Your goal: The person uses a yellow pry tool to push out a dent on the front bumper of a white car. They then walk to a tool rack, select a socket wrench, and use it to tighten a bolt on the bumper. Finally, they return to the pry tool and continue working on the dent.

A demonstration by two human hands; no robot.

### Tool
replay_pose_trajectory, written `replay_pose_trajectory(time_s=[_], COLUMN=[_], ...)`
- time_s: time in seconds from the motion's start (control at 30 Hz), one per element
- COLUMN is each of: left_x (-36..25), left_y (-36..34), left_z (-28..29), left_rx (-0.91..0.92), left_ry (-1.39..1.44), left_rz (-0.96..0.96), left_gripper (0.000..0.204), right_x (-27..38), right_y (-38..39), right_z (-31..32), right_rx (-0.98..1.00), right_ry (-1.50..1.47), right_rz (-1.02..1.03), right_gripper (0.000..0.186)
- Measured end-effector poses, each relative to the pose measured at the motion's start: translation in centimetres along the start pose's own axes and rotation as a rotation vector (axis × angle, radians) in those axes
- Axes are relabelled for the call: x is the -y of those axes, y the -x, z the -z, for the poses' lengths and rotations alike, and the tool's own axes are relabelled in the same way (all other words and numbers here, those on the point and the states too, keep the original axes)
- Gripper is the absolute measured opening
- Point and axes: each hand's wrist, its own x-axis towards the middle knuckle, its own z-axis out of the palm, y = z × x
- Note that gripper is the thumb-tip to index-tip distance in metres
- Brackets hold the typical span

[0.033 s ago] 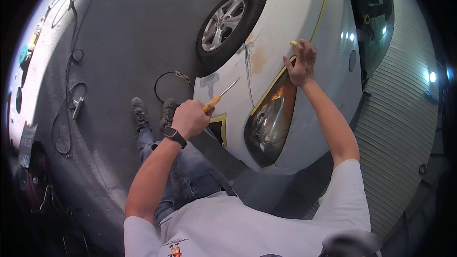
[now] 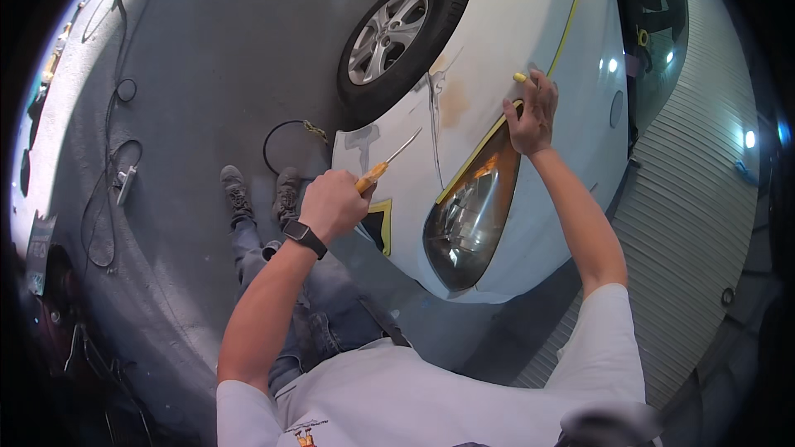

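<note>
A screwdriver [image 2: 373, 176] with an amber-yellow handle is gripped in my left hand [image 2: 330, 203]. Its thin metal shaft points up and right, over the white car bumper [image 2: 403, 223]. At the upper end of the headlight [image 2: 464, 236], my right hand [image 2: 534, 120] rests with bent fingers and the thumb near the lamp's edge. A small yellow piece [image 2: 519, 77], perhaps tape, sticks out at its fingertips; the hand hides the rest. Yellow masking tape [image 2: 474, 157] runs along the headlight's edge. More tape frames a dark opening [image 2: 379, 228] in the bumper, beside my left hand.
Beyond the bumper stands the front wheel [image 2: 389, 37]. Grey and tan patches [image 2: 454, 103] mark the fender. A black hose [image 2: 269, 145] lies on the floor near my shoes [image 2: 286, 194], with a cable [image 2: 108, 149] farther left. A ribbed shutter [image 2: 696, 223] is at the right.
The view has shifted slightly, and my right hand appears a little farther right. Both hands keep their holds; the screwdriver stays over the bumper.
</note>
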Motion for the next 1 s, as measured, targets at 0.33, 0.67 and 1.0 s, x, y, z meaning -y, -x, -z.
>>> replay_pose_trajectory(time_s=[0.33, 0.67, 1.0], left_x=[-0.4, -0.6, -1.9], left_y=[-9.4, -12.1, -12.5], left_z=[-2.1, -2.0, -0.6], left_rx=[0.065, 0.078, 0.162], left_ry=[0.097, 0.107, 0.069], left_rz=[-0.013, 0.03, 0.057], left_gripper=[0.041, 0.034, 0.03], right_x=[-0.6, -1.3, -1.3], right_y=[0.3, 0.2, 0.1], right_z=[-0.9, -1.0, -0.9], right_rx=[0.037, 0.103, 0.126], right_ry=[-0.163, -0.231, -0.25], right_rz=[-0.048, -0.029, -0.004], right_gripper=[0.054, 0.06, 0.063])
